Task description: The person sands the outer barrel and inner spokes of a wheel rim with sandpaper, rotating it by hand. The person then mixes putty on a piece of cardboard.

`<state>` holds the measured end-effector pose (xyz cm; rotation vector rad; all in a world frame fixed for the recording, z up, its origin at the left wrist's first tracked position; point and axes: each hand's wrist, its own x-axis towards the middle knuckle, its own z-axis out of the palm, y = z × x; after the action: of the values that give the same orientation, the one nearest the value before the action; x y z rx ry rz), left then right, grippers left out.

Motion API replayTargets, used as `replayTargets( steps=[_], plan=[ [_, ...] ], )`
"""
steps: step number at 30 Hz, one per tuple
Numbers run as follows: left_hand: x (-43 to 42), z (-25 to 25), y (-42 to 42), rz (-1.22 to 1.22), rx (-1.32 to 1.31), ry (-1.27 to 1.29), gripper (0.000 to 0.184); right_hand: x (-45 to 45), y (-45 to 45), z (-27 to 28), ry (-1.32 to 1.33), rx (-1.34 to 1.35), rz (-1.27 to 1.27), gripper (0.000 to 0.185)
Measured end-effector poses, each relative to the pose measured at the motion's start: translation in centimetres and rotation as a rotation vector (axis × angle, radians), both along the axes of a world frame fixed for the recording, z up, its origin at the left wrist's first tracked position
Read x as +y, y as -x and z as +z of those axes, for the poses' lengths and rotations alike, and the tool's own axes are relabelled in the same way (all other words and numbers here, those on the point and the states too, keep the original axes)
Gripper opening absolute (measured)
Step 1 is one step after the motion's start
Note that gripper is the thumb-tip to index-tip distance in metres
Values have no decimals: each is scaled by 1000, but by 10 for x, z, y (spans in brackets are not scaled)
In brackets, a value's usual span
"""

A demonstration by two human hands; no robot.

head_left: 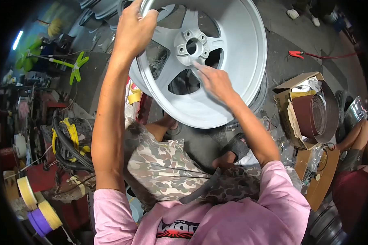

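Note:
A large pale grey wheel rim is tilted in front of me, its inner side and hub facing up. My left hand grips the rim's upper left edge, with the thumb over the lip. Inside the wheel, my right hand reaches to the lower side of the hub, its fingers pointing at the bolt-hole face. The right fingertips are blurred, and whether they hold something small cannot be made out.
A cardboard box with a brown abrasive roll stands at the right, near a seated person. Tape rolls, a black hose and a green fan are at the left. A red clamp lies upper right.

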<state>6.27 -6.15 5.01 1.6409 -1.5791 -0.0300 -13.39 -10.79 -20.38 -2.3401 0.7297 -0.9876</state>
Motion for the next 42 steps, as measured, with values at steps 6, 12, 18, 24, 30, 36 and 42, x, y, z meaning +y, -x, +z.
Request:
replayTargets(
  steps=[6,12,18,24,30,36,42],
  plan=[
    [2,0,2,-2,-9,16,38,3,-41,10,123,98,39,49],
    [-4,-10,-5,47,-68,69,46,12,-36,35,-233,243,45,35],
    [4,-6,4,74,-21,16,48,14,-39,10,-216,268,-42,34],
    [1,-5,2,-27,-33,74,47,-25,-23,55,-227,-37,1,39],
    [0,-8,-2,72,-97,13,44,-35,-81,69,-151,182,-104,27],
    [1,-8,-1,48,-74,-3,44,-16,-25,43,-729,-33,77,33],
    [6,-3,12,102,-16,23,47,-55,-20,-2,-200,-144,-408,33]
  ],
)
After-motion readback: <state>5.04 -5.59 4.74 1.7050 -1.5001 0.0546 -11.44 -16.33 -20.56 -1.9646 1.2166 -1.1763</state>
